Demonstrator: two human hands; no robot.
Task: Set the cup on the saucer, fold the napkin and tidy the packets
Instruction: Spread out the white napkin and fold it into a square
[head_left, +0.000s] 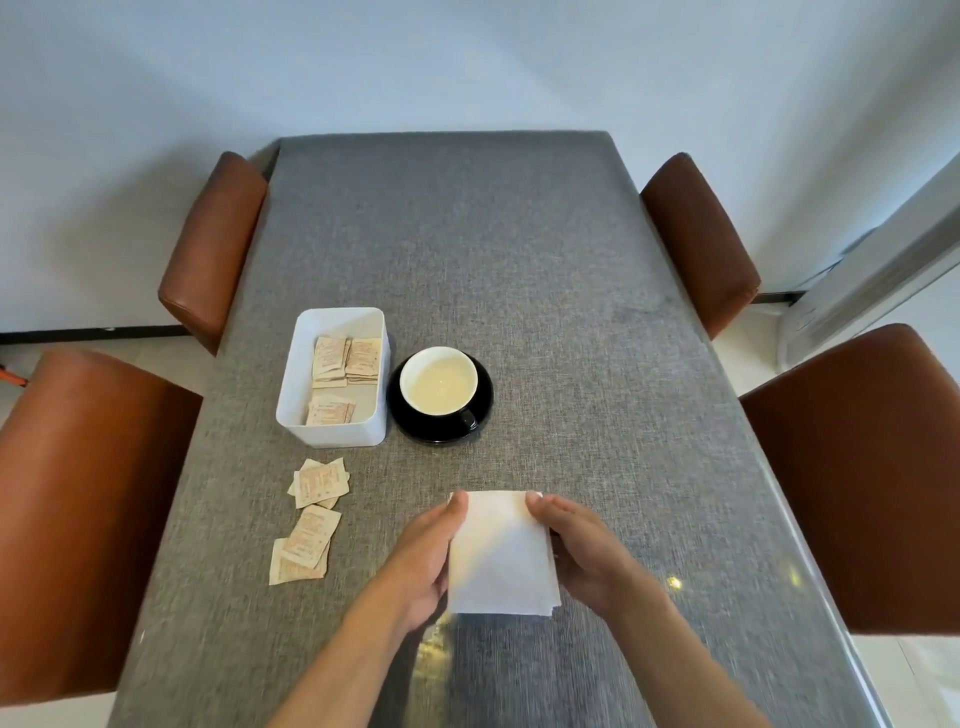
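Note:
A folded white napkin (501, 556) lies near the front of the grey table (519, 260). My left hand (423, 558) holds its left edge and my right hand (582, 551) holds its right edge, fingertips at the far corners. A black cup with a white inside (439, 382) stands on a black saucer (483, 410), handle toward me. A white box (332, 431) left of the saucer holds several beige packets (345, 358). More loose packets (317, 483) lie on the table in front of the box, with another small pile (304, 545) nearer to me.
Brown padded chairs stand at both sides: near left (88, 509), far left (213, 244), far right (698, 239), near right (862, 478). A pale wall is behind the table. The table's right edge shows a glossy strip.

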